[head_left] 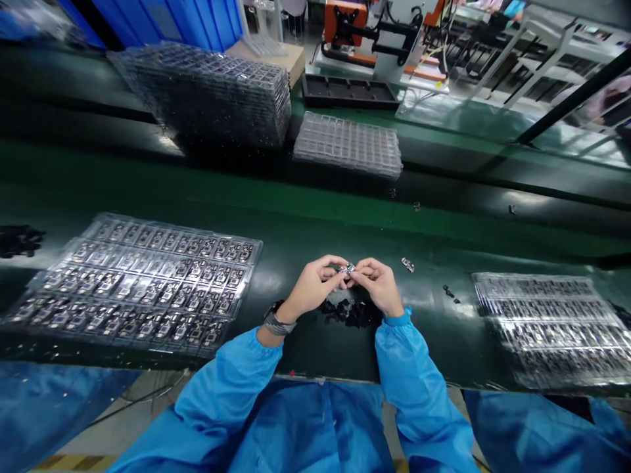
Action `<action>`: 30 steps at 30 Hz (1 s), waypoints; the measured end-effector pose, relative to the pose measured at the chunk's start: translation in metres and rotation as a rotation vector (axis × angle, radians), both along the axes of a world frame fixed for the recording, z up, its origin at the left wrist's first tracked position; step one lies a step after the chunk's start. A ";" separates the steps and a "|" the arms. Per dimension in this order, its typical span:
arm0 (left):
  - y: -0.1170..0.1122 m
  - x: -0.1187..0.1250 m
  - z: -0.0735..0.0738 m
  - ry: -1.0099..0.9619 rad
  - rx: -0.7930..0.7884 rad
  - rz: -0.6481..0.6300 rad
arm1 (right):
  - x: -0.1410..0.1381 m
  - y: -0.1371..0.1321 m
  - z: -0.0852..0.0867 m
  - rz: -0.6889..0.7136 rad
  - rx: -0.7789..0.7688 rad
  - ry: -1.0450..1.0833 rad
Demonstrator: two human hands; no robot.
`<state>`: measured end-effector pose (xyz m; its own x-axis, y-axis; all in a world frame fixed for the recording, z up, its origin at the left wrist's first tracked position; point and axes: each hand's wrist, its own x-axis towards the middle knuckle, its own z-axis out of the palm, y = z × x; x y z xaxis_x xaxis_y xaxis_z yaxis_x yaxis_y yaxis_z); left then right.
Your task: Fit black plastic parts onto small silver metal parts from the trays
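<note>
Both my hands meet over the green work surface (315, 230), pinching one small circuit board (347, 269) between them. My left hand (318, 282) grips its left side with thumb and fingers. On the other side, my right hand (377, 282) has its thumb and fingertips closed on the same board. Fingers cover much of it, so its details are hidden. Just below my hands lies a heap of small black pieces (350, 313). Another small board (407, 264) rests to the right of my right hand.
Clear trays filled with boards lie left (162, 279) and right (552, 322). Behind stand a tall stack of clear trays (221, 98), a lower stack of clear trays (348, 141) and a black tray (350, 92). Small black bits (449, 292) are scattered at right. Blue-clothed people sit either side.
</note>
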<state>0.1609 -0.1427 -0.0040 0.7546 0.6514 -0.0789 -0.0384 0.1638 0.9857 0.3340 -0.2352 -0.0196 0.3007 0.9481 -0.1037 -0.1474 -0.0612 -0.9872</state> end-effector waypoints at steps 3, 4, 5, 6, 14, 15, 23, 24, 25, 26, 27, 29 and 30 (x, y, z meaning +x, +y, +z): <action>-0.001 0.001 -0.002 0.016 0.006 0.008 | 0.000 0.000 0.001 -0.015 -0.002 -0.014; -0.001 0.001 -0.003 0.018 0.009 0.014 | 0.000 0.000 0.001 -0.014 0.000 -0.014; -0.002 0.002 -0.004 0.021 0.012 0.020 | 0.000 0.000 0.001 -0.012 0.003 -0.014; -0.002 0.002 -0.004 0.025 0.014 0.022 | 0.000 0.000 0.001 -0.012 0.007 -0.013; 0.000 0.002 -0.004 0.039 0.016 -0.008 | 0.000 0.000 0.002 -0.032 0.023 -0.047; 0.000 0.002 -0.003 0.040 0.015 -0.011 | 0.000 0.000 0.002 -0.034 0.026 -0.051; 0.004 0.003 -0.006 -0.004 -0.049 -0.040 | 0.001 -0.001 0.003 -0.010 0.043 -0.052; 0.005 0.003 -0.007 -0.019 -0.073 -0.044 | 0.001 -0.001 0.004 -0.007 0.045 -0.049; 0.005 0.004 -0.008 -0.035 -0.099 -0.046 | 0.001 -0.001 0.004 -0.004 0.047 -0.046; 0.006 0.004 -0.008 -0.052 -0.125 -0.043 | 0.001 -0.001 0.005 -0.001 0.049 -0.041; 0.006 0.004 -0.009 -0.069 -0.151 -0.039 | 0.001 -0.002 0.005 0.002 0.052 -0.036; 0.007 0.004 -0.008 -0.096 -0.195 -0.030 | 0.002 -0.002 0.007 0.010 0.057 -0.028; 0.007 0.004 -0.008 -0.105 -0.211 -0.029 | 0.002 -0.003 0.007 0.015 0.058 -0.028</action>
